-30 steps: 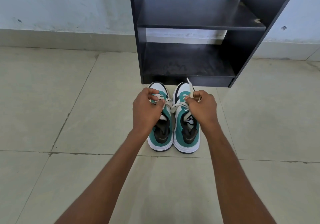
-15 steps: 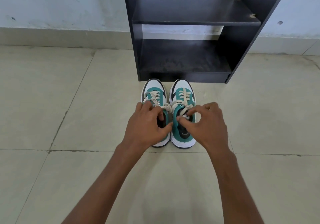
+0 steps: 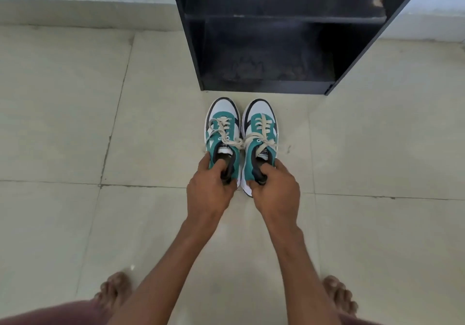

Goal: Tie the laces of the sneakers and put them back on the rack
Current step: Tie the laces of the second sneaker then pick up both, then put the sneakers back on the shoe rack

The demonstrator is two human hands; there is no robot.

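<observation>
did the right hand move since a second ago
Yes. The right hand came back from the laces to the heel of the right sneaker, farther from the rack.

Soft, even daylight fills the scene; the pale floor (image 3: 75, 123) shows a faint sheen near the bottom. The rack (image 3: 264, 55) interior is dark, detail murky. Wide-angle bending curves the edges; focus is slightly soft throughout

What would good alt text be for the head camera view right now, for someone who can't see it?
A person's left hand and right hand each grip the heel collar of a teal-and-white sneaker, the left sneaker and right sneaker side by side on the tiled floor. Their cream laces look tied. A dark shoe rack stands just beyond the toes.
</observation>
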